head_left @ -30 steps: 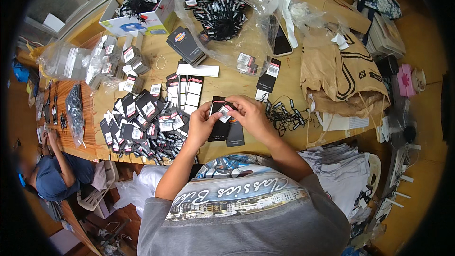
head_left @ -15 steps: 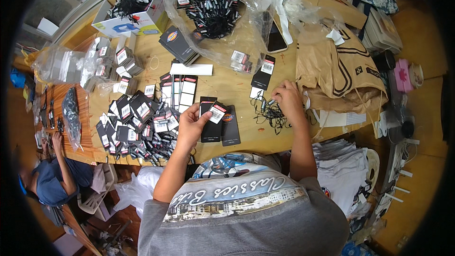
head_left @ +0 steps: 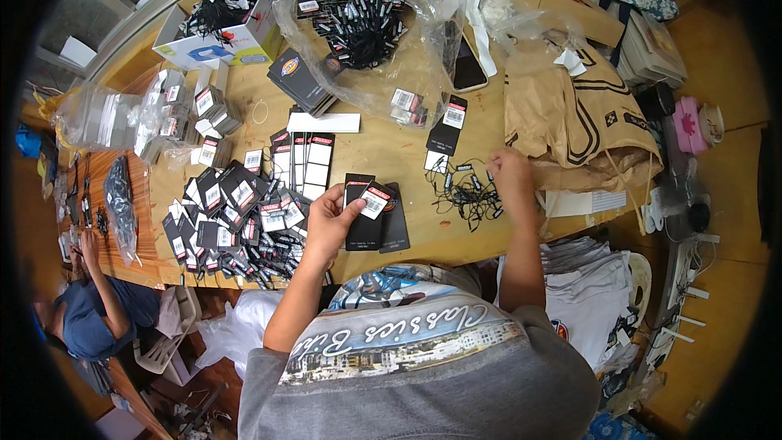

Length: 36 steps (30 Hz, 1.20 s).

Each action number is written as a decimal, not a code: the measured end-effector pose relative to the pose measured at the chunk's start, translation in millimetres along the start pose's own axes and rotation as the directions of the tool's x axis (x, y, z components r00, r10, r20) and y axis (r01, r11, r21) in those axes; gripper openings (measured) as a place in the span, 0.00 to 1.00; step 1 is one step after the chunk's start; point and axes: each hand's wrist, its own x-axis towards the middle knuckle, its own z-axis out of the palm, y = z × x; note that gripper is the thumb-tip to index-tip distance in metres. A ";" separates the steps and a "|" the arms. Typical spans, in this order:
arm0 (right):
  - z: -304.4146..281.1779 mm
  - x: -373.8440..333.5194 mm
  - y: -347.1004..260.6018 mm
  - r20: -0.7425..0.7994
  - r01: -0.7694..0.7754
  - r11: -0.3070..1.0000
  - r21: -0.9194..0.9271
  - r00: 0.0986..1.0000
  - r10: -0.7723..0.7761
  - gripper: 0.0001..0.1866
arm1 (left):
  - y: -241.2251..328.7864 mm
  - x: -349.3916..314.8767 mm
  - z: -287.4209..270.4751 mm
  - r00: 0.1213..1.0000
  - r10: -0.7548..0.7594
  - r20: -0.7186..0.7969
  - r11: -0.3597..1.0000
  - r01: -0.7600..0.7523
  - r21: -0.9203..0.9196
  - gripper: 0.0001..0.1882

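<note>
My left hand [head_left: 328,222] pinches a few black hang tags [head_left: 361,224], one with a white barcode label on top, over the table's near edge. Another black tag [head_left: 396,224] sticks out behind them to the right. My right hand [head_left: 511,169] is closed, fingertips together, at the right end of a loose tangle of black tag strings [head_left: 466,191]. Whatever it pinches is too small to make out. A black tag with a barcode label [head_left: 448,124] lies just beyond the strings. Left of my left hand spreads a heap of finished-looking black tags with strings [head_left: 236,216].
A clear plastic bag [head_left: 423,41] surrounds a pile of strung tags. Beyond the heap stand stacked tags [head_left: 216,110] and a box of black strings [head_left: 244,41]. A phone [head_left: 468,65] and brown paper bag [head_left: 570,122] lie right. Another person [head_left: 98,310] sits at left.
My right hand has lifted off the middle of the string tangle and shifted right and slightly away, its fingers now closed. The strings lie more spread out. My left hand keeps its tags.
</note>
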 end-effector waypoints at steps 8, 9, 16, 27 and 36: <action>-3.4 -3.7 -29.3 0.013 0.102 0.897 0.431 0.993 -0.120 0.07 | 10.6 -5.3 8.7 0.981 0.029 0.191 0.997 -0.041 0.059 0.13; -8.3 -4.0 -36.2 0.065 0.122 0.844 0.523 0.981 -0.182 0.08 | 17.9 -2.7 14.2 0.935 0.156 0.317 0.980 -0.186 0.065 0.14; -26.5 -15.0 -87.0 0.221 0.169 0.674 0.719 0.865 -0.452 0.11 | 32.2 4.3 35.9 0.832 0.074 0.550 0.987 -0.141 0.081 0.12; -26.4 -17.8 -88.8 0.200 0.386 0.700 0.601 0.775 -0.599 0.15 | 26.7 4.6 19.9 0.823 -0.185 0.537 0.982 0.182 0.059 0.13; -41.8 -5.1 -55.7 0.287 0.130 0.805 0.579 0.891 -0.351 0.05 | 31.4 2.4 -18.1 0.932 -0.106 0.347 0.983 0.150 -0.102 0.10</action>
